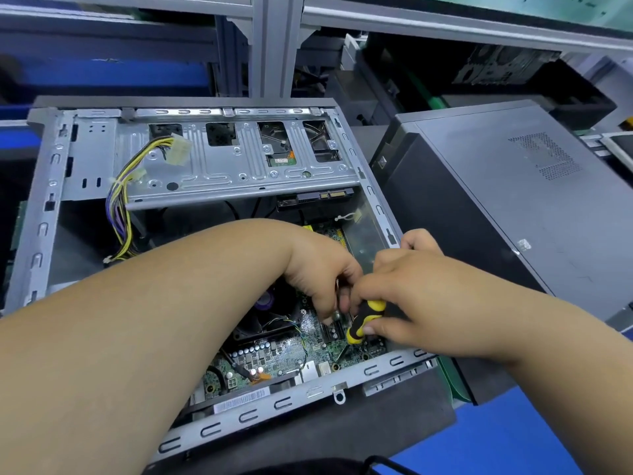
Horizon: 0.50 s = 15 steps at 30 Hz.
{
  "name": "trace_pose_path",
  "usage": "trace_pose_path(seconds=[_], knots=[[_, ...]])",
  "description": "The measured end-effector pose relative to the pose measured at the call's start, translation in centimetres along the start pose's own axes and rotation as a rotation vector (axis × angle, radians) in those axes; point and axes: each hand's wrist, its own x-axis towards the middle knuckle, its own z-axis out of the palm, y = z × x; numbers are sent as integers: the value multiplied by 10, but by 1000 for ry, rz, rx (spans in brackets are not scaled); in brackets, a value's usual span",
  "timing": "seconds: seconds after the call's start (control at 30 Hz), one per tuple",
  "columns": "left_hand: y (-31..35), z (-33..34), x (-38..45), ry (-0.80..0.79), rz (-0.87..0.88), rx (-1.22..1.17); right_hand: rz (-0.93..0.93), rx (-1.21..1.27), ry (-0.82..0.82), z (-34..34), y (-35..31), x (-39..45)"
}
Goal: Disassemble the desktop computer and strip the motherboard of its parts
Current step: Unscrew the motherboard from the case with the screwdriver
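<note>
An open grey desktop case (44,207) lies on its side in front of me. The green motherboard (274,354) sits in its lower part, with a black CPU fan (270,320) on it. My right hand (421,296) grips a yellow-and-black screwdriver (364,320), whose tip points down at the board near the case's front rail. My left hand (322,269) reaches in beside it, fingers curled against the screwdriver's upper end; what they pinch is hidden. A metal drive cage (222,166) spans the top of the case.
A loose bundle of yellow, black and purple power cables (120,207) with white plugs hangs at the left of the cage. A second closed grey computer case (513,200) lies to the right. Grey shelving frames and a blue mat (496,440) surround the work area.
</note>
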Motion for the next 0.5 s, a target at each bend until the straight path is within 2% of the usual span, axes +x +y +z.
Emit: trace_pose_path(seconds=[0.13, 0.5], knots=[[0, 0, 0, 14, -14, 72, -4, 11, -2, 5, -1, 2], [-2, 1, 1, -12, -27, 28, 11, 9, -8, 1, 2, 2]])
